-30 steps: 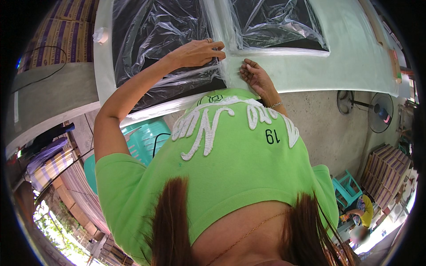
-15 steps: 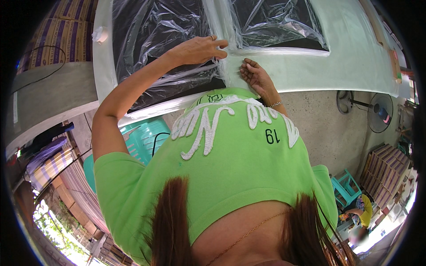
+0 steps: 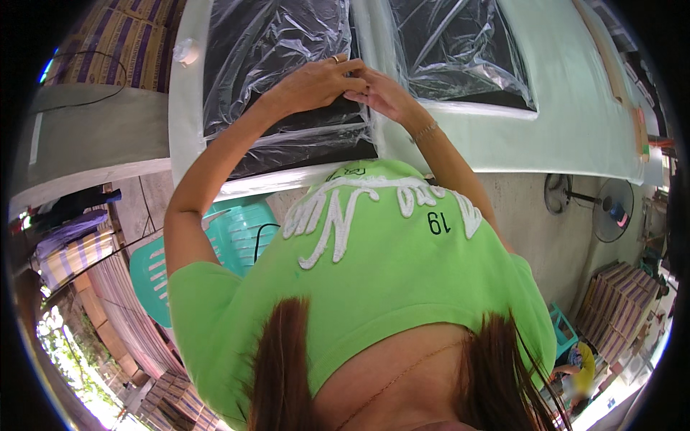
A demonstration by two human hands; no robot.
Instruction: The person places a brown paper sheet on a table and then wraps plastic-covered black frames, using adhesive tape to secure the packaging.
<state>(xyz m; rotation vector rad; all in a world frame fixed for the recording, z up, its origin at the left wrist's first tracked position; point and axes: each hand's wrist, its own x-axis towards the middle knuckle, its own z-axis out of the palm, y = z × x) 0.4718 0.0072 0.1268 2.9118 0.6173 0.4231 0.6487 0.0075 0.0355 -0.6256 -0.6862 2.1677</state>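
Observation:
My left hand (image 3: pixel 316 84), a ring on one finger, reaches over a dark panel (image 3: pixel 309 154) wrapped in crinkled clear plastic film (image 3: pixel 280 43). Its fingers are curled in and meet the fingertips of my right hand (image 3: pixel 386 93), which is bent inward too. Whatever lies between the fingers, if anything, is too small or hidden to make out. Both hands are at the panel's right edge. A second film-covered dark panel (image 3: pixel 460 65) lies to the right. Both panels rest on a pale, smooth-covered table (image 3: pixel 582 136).
A small white roll-like item (image 3: pixel 186 52) sits at the table's left edge. Below is a green plastic chair (image 3: pixel 151 276). At right stand a fan (image 3: pixel 613 210), stacked cartons (image 3: pixel 619 309) and a person in yellow (image 3: pixel 583 366). More cartons (image 3: pixel 118 43) lie upper left.
My right hand has moved up and left from near my shirt to meet my left hand's fingertips. My left hand stays near the panel's right edge. The whole view has shifted slightly.

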